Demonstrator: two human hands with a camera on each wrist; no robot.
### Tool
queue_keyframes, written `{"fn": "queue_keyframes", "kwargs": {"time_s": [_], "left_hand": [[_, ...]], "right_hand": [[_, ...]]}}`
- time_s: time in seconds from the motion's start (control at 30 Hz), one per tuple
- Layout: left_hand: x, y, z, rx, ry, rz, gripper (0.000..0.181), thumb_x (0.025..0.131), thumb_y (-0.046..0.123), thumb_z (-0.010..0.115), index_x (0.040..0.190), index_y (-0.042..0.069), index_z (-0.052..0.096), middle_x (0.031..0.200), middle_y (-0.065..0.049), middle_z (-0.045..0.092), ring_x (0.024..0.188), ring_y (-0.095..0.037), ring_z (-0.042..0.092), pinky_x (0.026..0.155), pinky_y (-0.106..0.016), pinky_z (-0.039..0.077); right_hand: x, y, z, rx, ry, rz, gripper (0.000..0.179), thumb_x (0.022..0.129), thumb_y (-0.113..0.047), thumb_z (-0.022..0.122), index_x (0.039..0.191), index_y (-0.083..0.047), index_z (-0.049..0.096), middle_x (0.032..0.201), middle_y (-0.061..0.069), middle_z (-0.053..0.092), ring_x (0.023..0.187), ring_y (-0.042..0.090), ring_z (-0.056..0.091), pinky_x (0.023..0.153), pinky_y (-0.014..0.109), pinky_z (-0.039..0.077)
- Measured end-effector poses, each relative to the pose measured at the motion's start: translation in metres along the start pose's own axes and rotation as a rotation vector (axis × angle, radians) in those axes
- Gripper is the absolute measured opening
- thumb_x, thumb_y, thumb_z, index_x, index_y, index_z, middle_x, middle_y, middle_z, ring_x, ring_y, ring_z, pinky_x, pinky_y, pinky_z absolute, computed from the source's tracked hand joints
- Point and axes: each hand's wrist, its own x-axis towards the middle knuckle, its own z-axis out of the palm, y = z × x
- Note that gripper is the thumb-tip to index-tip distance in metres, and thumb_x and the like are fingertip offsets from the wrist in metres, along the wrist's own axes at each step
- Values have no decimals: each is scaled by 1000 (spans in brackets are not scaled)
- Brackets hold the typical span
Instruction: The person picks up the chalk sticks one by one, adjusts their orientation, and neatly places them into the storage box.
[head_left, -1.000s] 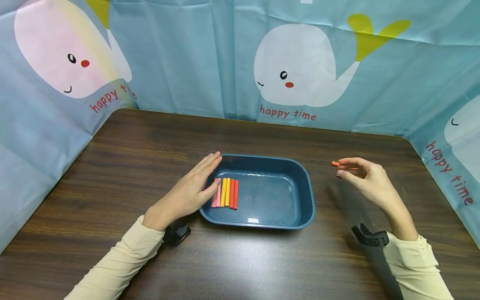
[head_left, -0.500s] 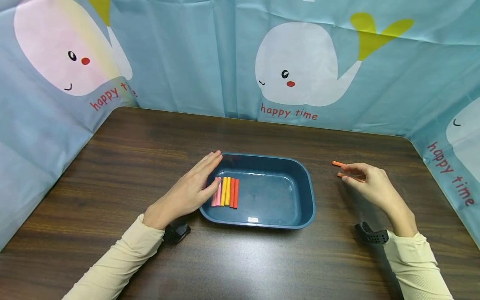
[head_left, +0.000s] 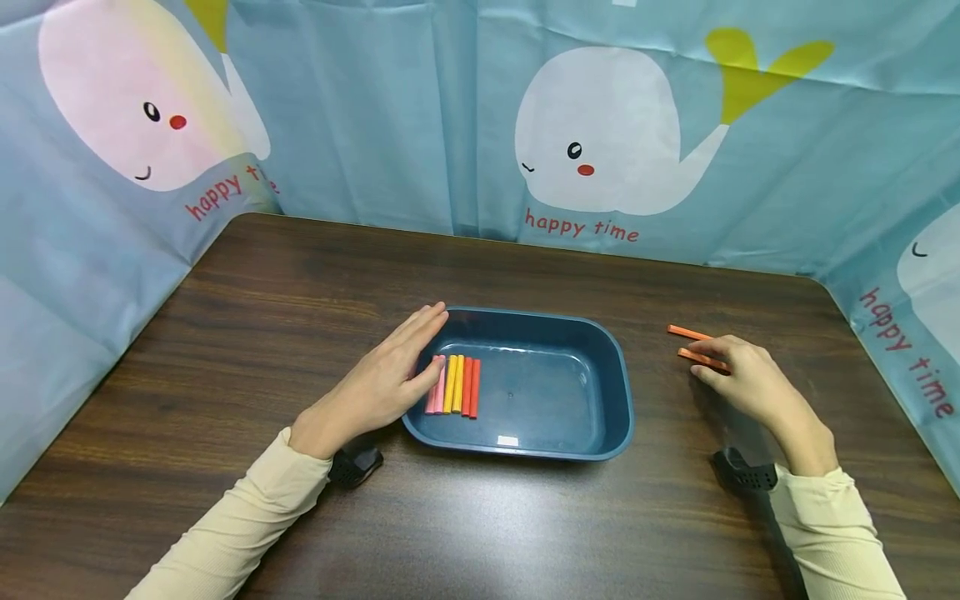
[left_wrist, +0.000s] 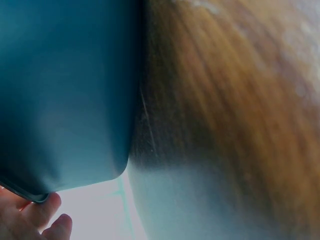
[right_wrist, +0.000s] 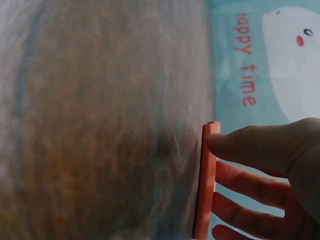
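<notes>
My left hand [head_left: 375,392] rests on the left rim of a dark blue plastic tray [head_left: 555,451], fingers straight toward the far left corner, thumb over the inside. Fingertips [left_wrist: 50,205] show at the tray's corner in the left wrist view. Pink sticks [head_left: 437,396], partly under the thumb, lie in the tray beside yellow sticks [head_left: 453,383] and red sticks [head_left: 471,387]. Right of the tray, my right hand [head_left: 757,387] pinches the nearer orange stick [right_wrist: 204,185] between thumb and fingers, low at the table. A second orange stick [head_left: 688,332] lies just behind it, its right end hidden by the fingers.
The dark wood-grain table [head_left: 225,350] carries the tray near its middle. A light blue curtain [head_left: 390,125] printed with whales stands along its back and sides. Black wrist devices sit under both cuffs.
My right hand has lowered and shifted slightly nearer, its thumb and fingers coming together on the nearer orange stick; the farther one shows more. The left hand and tray stay in place.
</notes>
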Motion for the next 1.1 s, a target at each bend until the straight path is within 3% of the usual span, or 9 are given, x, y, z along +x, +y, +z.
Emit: {"fn": "queue_keyframes", "kwargs": {"time_s": [0.23,0.4,0.6,0.87,1.1], "left_hand": [[1,1,1,-6,-6,5,65,99,22,57,156,4,29,165,-8,24,153,-31,21,121,-54,26],[1,1,1,-8,-3,1,65,99,22,57,155,4,30,165,-10,25,154,-30,21,121,-53,26],[1,1,2,-3,0,-1,64,99,22,57,154,3,32,164,-10,26,153,-30,22,121,-53,26],[1,1,1,-4,6,5,64,99,22,58,155,4,32,164,-10,27,153,-29,23,121,-52,26],[1,0,1,2,8,-5,64,99,22,58,155,5,32,164,-10,27,153,-28,23,121,-53,26]], "right_hand": [[0,3,2,-59,22,-37,35,85,2,68,119,9,64,111,35,65,101,52,61,80,63,48],[0,2,1,-49,21,-31,29,86,4,67,114,4,68,102,29,68,86,42,68,72,57,52],[1,0,1,-28,4,2,26,87,0,68,113,6,69,95,24,69,79,34,68,65,48,53],[0,-4,-2,13,33,1,25,86,0,69,110,6,70,90,17,68,76,24,64,61,28,46],[-2,-11,-7,76,43,0,26,87,-2,70,113,3,70,95,16,71,76,-3,56,59,20,46]]}}
